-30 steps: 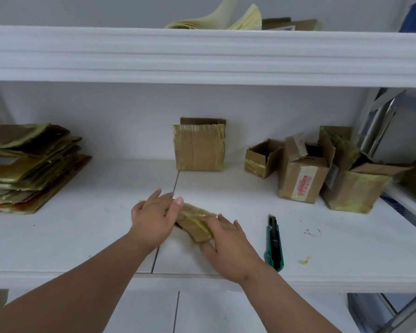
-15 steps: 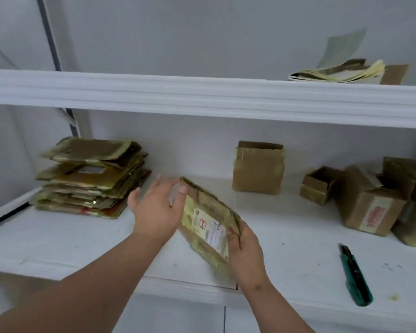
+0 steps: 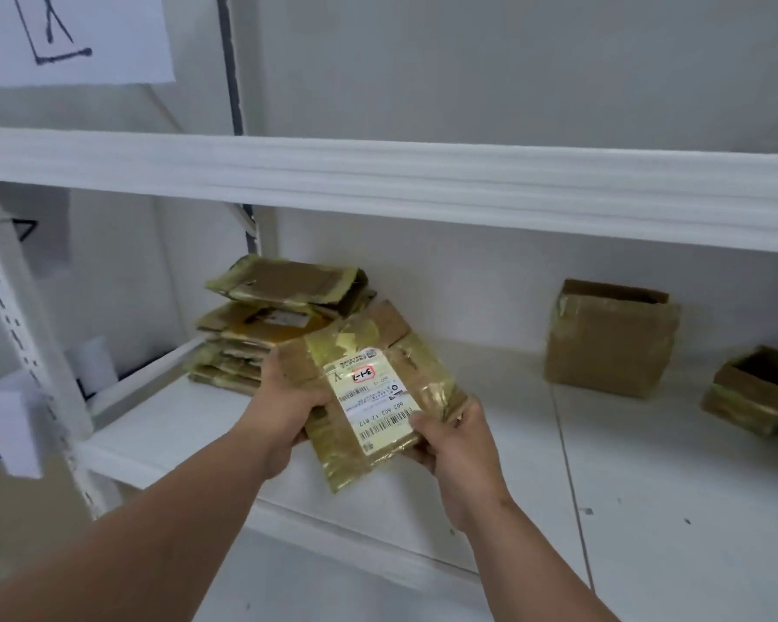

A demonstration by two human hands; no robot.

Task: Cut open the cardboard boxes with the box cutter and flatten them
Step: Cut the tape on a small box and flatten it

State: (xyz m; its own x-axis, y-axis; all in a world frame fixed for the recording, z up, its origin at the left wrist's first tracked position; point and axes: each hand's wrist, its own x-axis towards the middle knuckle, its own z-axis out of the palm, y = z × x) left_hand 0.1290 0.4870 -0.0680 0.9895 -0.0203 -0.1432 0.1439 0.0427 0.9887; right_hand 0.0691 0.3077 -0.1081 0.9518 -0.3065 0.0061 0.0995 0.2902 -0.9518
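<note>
The flattened cardboard box is held in the air above the white shelf, tilted, its taped face and one white shipping label turned up. Both hands carry it. The left hand grips its left edge, with the thumb on top and the fingers curled underneath, out of sight. The right hand grips the near right corner, the thumb pressed beside the label and the other fingers wrapped round the edge.

Just beyond the left hand, one stack of flattened boxes lies on the shelf; the far end of the held box overlaps it in view, and whether they touch cannot be told. I count about five layers in it, though the edges blur.

Well to the right of the right hand stand two more boxes: one upright closed box near the back wall, and one smaller open box at the frame's edge.

Above the hands runs an upper shelf, and up at the left, one sheet of paper with dark marker lines.
</note>
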